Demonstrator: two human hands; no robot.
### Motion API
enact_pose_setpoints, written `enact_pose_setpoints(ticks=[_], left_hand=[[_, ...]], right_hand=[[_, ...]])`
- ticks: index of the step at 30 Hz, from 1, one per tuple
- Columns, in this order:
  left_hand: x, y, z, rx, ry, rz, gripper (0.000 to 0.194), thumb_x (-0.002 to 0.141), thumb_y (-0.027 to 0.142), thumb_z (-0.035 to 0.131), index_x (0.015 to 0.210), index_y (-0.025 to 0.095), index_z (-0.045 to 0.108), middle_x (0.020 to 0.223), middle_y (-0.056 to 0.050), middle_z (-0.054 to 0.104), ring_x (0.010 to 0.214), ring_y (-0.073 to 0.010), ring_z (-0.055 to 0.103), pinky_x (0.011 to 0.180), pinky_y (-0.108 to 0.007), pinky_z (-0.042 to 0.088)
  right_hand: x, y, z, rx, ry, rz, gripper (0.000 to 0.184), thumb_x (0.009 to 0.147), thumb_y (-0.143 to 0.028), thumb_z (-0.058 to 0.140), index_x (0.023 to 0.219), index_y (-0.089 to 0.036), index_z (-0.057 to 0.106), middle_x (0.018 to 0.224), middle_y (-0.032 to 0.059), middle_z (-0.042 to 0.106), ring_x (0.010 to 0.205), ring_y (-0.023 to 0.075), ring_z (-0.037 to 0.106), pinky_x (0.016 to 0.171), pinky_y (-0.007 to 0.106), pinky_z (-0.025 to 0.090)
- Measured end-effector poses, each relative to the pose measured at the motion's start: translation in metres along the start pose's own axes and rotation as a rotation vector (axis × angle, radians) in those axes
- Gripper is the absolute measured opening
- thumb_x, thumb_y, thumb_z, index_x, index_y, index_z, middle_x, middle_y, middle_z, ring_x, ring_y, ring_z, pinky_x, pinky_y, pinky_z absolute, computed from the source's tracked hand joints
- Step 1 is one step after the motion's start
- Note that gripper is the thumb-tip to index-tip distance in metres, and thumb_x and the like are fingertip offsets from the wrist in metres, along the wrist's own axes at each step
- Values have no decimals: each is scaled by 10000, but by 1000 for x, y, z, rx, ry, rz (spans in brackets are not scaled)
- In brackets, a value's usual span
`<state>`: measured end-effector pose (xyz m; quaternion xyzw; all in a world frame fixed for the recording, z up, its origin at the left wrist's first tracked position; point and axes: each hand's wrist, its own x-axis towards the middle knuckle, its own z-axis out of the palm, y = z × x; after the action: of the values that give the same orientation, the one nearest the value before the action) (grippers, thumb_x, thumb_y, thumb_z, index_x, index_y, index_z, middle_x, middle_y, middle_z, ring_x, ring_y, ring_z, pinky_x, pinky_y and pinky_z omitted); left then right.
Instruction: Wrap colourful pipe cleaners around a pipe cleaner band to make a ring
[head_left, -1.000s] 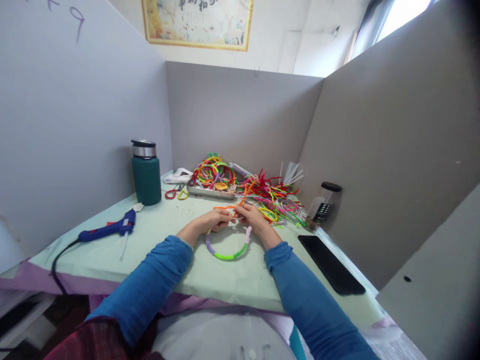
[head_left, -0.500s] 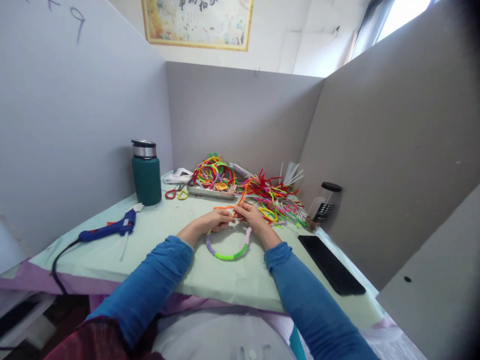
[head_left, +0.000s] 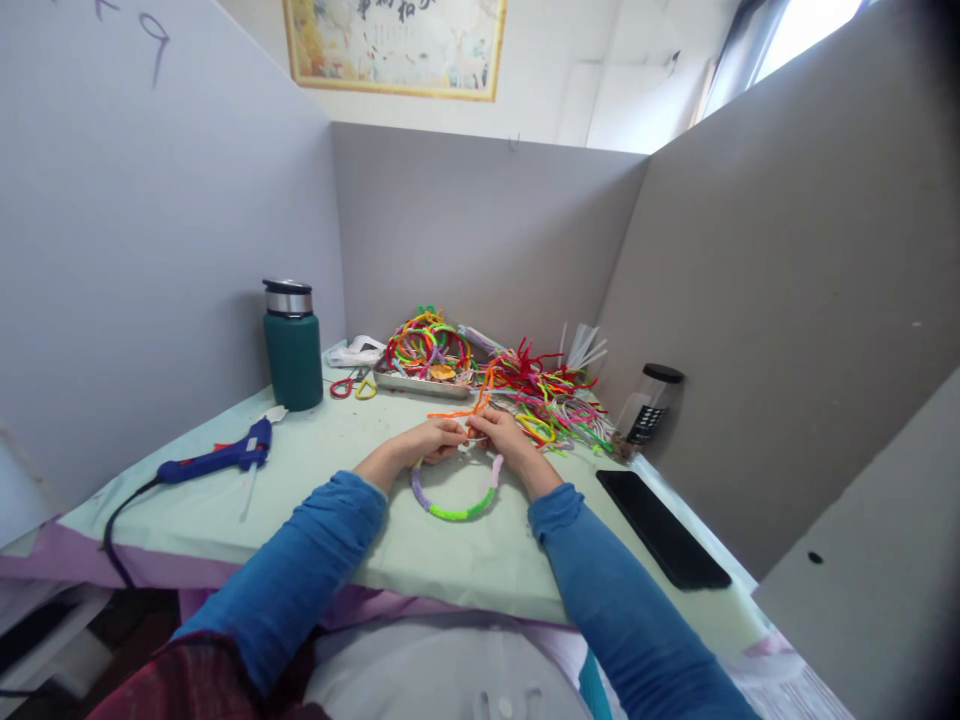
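A ring wrapped in bands of purple, green and pink fuzzy pipe cleaner [head_left: 459, 514] hangs toward me below both hands. My left hand [head_left: 435, 438] is closed on the ring's far left part, fingertips pinched together. Close beside it, my right hand [head_left: 498, 432] pinches an orange pipe cleaner [head_left: 489, 384] against the ring's far side. Loose orange ends stick out to the left and upward from between the hands. The fingers hide exactly how the orange piece meets the ring.
Behind the hands stand a metal tray [head_left: 420, 386] of colourful rings and a heap of pipe cleaners [head_left: 547, 385]. On the left are a green bottle [head_left: 292, 360], a blue glue gun [head_left: 225, 456] and scissors [head_left: 343, 388]. A black phone [head_left: 664, 530] and a clear jar [head_left: 648, 408] lie right.
The orange ends above the hands have shifted slightly and now spread a little apart. Both hands stay in nearly the same place, and the ring has hardly moved.
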<state>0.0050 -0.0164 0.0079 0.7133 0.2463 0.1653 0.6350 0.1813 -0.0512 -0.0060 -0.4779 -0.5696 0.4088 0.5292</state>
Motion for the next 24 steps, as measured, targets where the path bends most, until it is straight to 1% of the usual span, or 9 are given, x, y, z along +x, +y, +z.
enact_pose_setpoints(ticks=[8,16,19,24], left_hand=[[0,0,-1,28,-14,10,425,701,526,674,706,194,409,484,85,337,358,-36,222,382,-231,77],[-1,2,1,36,8,-7,433,679,529,690,688,185,427,480,81,341,363,-35,228,396,-236,82],[0,1,0,40,2,3,436,682,538,683,689,184,429,479,81,345,357,-34,231,392,-236,83],[1,-1,-1,44,-13,11,435,692,543,674,703,190,421,481,85,343,352,-33,219,386,-235,87]], right_hand=[[-3,-4,2,4,-26,-2,350,650,-486,691,628,-167,550,557,-35,509,503,92,445,478,229,335],[-2,0,2,-34,-49,-28,321,677,-475,682,670,-168,588,598,-24,542,528,100,472,485,229,361],[-1,1,1,-36,-56,-34,320,685,-476,682,673,-170,590,609,-24,544,531,100,474,491,230,374],[-1,1,1,-38,-62,-44,327,686,-478,683,672,-166,585,602,-26,542,526,95,463,486,225,363]])
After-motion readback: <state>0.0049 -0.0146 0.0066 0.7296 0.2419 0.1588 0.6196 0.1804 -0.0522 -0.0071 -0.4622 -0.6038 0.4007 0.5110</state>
